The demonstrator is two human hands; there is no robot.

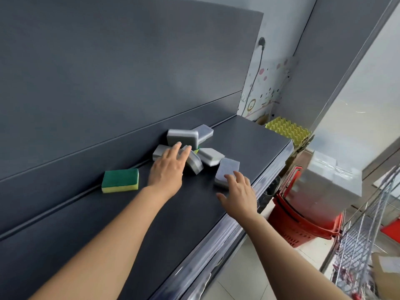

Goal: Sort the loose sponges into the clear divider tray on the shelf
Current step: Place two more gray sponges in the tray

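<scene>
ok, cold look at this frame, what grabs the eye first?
The heap of grey sponges mid-shelf, with the left hand spread over it and the right hand touching a grey sponge near the front edge. Then the green-yellow sponge alone at left.

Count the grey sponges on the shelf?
6 visible: two stacked at the back, one under the left hand, one tilted beside it, one right of that, one under the right hand's fingers. The pile may hide more.

Dark shelf (151,224) bears grey sponges (183,137) and a green-yellow sponge (120,180).
</scene>
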